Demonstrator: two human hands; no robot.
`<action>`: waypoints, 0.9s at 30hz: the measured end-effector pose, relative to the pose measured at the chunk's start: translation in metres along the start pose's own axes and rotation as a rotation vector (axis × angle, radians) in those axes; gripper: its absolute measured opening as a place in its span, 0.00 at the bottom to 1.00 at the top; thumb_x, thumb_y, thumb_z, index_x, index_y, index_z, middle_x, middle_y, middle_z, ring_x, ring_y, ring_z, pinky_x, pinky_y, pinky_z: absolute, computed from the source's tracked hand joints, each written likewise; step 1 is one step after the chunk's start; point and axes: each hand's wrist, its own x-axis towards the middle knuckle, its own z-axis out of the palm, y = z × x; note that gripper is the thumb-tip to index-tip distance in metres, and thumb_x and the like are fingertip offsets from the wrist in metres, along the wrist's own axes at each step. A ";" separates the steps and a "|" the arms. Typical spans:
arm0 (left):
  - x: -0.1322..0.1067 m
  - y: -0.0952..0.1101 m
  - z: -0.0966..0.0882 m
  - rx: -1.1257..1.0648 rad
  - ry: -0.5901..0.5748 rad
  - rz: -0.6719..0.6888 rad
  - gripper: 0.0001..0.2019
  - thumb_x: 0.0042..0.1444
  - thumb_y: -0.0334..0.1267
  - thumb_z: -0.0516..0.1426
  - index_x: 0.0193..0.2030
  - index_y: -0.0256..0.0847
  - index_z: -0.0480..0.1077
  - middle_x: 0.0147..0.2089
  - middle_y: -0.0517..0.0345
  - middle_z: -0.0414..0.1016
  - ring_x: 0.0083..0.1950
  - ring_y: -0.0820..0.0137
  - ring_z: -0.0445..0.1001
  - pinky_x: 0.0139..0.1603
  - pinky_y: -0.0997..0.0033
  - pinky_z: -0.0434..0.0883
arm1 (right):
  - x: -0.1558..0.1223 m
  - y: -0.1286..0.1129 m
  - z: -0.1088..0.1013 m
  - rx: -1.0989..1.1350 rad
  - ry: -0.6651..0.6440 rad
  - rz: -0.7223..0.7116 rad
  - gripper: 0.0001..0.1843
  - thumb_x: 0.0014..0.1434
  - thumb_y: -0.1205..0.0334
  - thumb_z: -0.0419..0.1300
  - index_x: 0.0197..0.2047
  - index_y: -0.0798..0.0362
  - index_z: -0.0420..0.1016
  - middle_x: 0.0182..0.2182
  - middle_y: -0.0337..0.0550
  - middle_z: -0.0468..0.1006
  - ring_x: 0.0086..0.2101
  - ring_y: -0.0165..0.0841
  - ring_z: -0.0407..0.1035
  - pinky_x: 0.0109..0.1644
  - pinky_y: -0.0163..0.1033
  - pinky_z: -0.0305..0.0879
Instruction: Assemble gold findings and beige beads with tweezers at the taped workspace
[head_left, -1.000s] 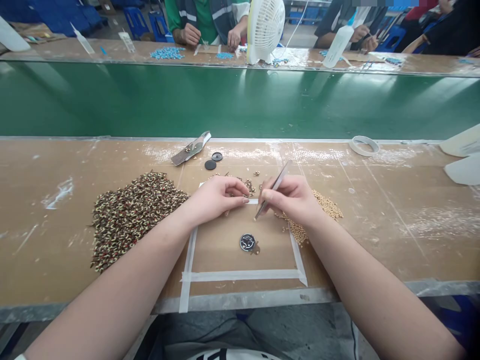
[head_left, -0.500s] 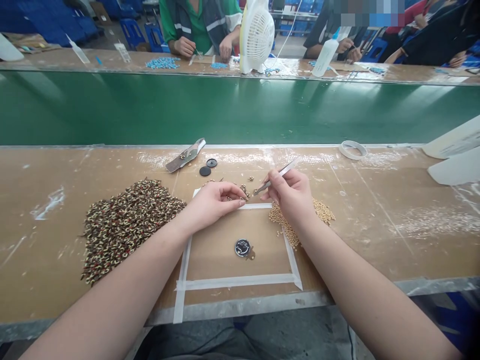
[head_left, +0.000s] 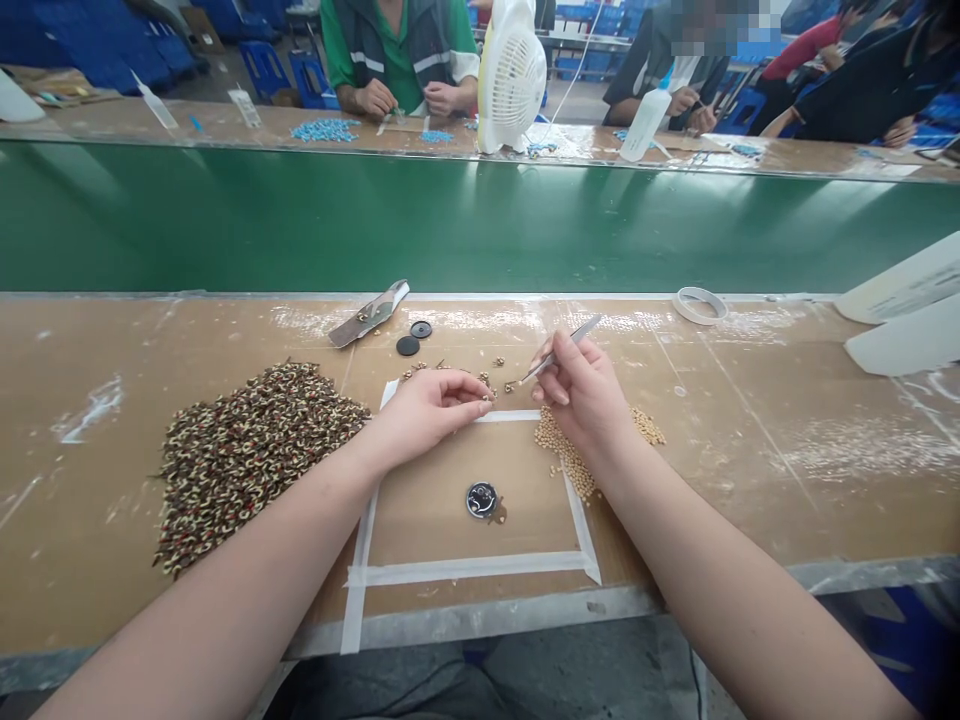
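My right hand is closed round metal tweezers, whose tips point down and left beside a few small brown-and-cream pieces. Thumb and forefinger of my left hand come together just above the white tape line; what they pinch is too small to make out. A large heap of brown, cream and red pieces lies left of my left forearm. Under my right wrist spreads a pile of tan beads, partly hidden. Inside the taped rectangle sits a small round dish holding shiny dark liquid.
Two black round caps and a camouflage-patterned strip lie beyond my left hand. A tape roll and white bottles are at the right. Past the green belt, co-workers sit near a fan.
The tweezer tips have shifted slightly right, away from the small pieces, and my right fingers have changed their hold. My left hand stays nearly still. The opposite co-worker's hands have moved closer together.
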 end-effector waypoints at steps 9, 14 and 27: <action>-0.002 0.001 0.006 0.071 -0.058 -0.010 0.13 0.59 0.47 0.64 0.45 0.41 0.82 0.33 0.58 0.80 0.25 0.74 0.71 0.27 0.72 0.69 | -0.006 0.003 0.004 -0.123 -0.028 -0.041 0.19 0.62 0.42 0.68 0.31 0.48 0.78 0.16 0.30 0.66 0.15 0.24 0.54 0.25 0.37 0.74; 0.000 -0.007 0.005 0.196 -0.018 0.054 0.12 0.59 0.47 0.63 0.44 0.44 0.83 0.32 0.58 0.80 0.31 0.70 0.73 0.29 0.72 0.66 | -0.010 0.001 0.007 -0.242 -0.032 -0.046 0.19 0.61 0.43 0.70 0.31 0.51 0.80 0.16 0.32 0.69 0.16 0.26 0.63 0.27 0.38 0.77; -0.003 0.000 0.005 0.212 -0.047 0.014 0.14 0.61 0.47 0.61 0.45 0.43 0.84 0.29 0.60 0.78 0.24 0.73 0.66 0.24 0.73 0.60 | -0.015 0.005 0.007 -0.484 -0.077 -0.114 0.15 0.63 0.47 0.68 0.35 0.51 0.80 0.25 0.39 0.82 0.26 0.33 0.79 0.30 0.38 0.72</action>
